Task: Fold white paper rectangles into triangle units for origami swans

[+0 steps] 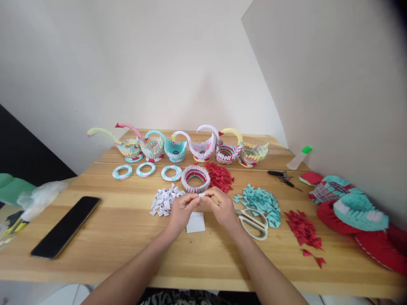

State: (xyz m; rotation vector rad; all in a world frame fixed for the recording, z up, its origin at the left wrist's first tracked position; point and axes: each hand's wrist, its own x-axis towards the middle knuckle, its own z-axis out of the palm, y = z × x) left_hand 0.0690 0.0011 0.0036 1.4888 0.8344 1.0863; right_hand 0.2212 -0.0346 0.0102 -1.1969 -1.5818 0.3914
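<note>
My left hand and my right hand meet over the middle of the wooden table, fingers pinched together on a small white folded paper piece. Under them lies a small white paper sheet. Just behind my hands stands a round red-and-white paper ring base. A pile of white folded pieces lies to the left of my left hand. A pile of red pieces sits behind my right hand.
White-handled scissors lie right of my right hand, beside teal pieces and more red pieces. Several paper swans line the back, three rings before them. A black phone lies left; black scissors right.
</note>
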